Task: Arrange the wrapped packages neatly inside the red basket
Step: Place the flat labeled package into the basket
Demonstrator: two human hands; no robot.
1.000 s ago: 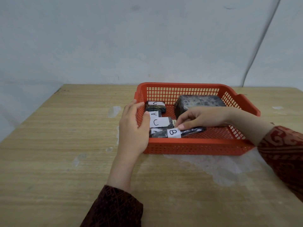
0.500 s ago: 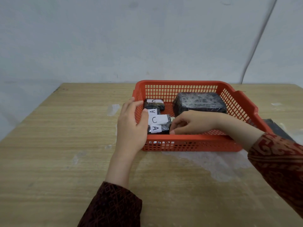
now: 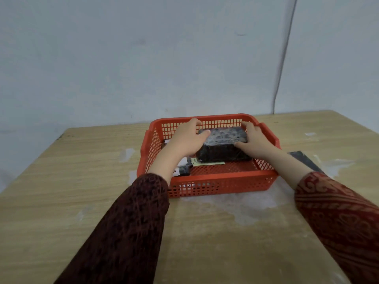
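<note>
You've got the large black block wrapped in clear film [image 3: 222, 146] between both palms now — it sits inside the red plastic mesh basket [image 3: 215, 186], toward the back and right, its near face over a pale yellow-green paper slip [image 3: 207, 162] on the basket floor. Your left hand [image 3: 185, 140] presses its left end, thumb lying across the top corner; your right hand [image 3: 253, 141] cups the right end, fingers reaching toward the far wall. Both hands are clamped on the block, one at each side.

By the look of it, you're in the squaring-up step: the big package is being nudged or set against the back wall. Whether it's resting fully on the floor or slightly raised, I can't quite tell from this angle.

Down at the front-left corner lie the small dark packages with white labels [image 3: 183, 170], mostly hidden under your left forearm. Outside the basket, on the pale wooden table [image 3: 82, 181], a flat dark package [image 3: 303, 160] waits just beyond the right wall.

Next move, I'd say — ease the block parallel to the back wall, let go cleanly, then reach right for that flat one. Mind the paper slip; it could crumple if the block slides forward.
</note>
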